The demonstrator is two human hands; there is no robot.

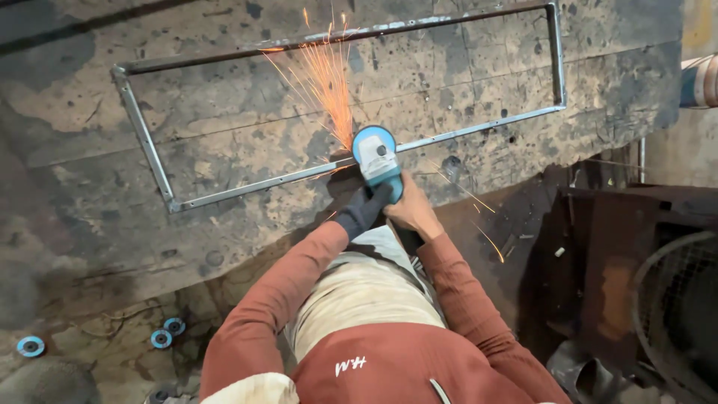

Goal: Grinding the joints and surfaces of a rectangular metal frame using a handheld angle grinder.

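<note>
Nearest the camera: rust-red long sleeves and a pale apron over the torso, arms reaching forward and meeting at the tool.

Left hand (364, 211) in a dark glove, wrapped around the rear body of the angle grinder (378, 166). Right hand (410, 209) bare, clamped on the same body just beside the left; the hands touch or nearly touch. Both closed tight on the grinder.

The grinder is teal with a round guard, and its disc is down on the near long bar of the metal frame (149, 153), about mid-span. Sparks (323, 82) fan up and away across the frame toward the far bar, with a few stray streaks to the right.

The frame is a long thin rectangle of light steel bar, lying flat on the workbench (82, 217). Bench top is a heavy plate or board, grey-brown, badly stained, pitted and spotted with dark marks. It fills most of the view out to the far edge.

Floor at lower left: dirty concrete, with three blue-centred grinding discs (166, 333) lying loose and well apart from the hands.

Right side: a dark rusty metal cabinet (621, 269) and a round wire fan guard (677, 314) at the edge. Upper right, part of a pipe (699, 81).
</note>
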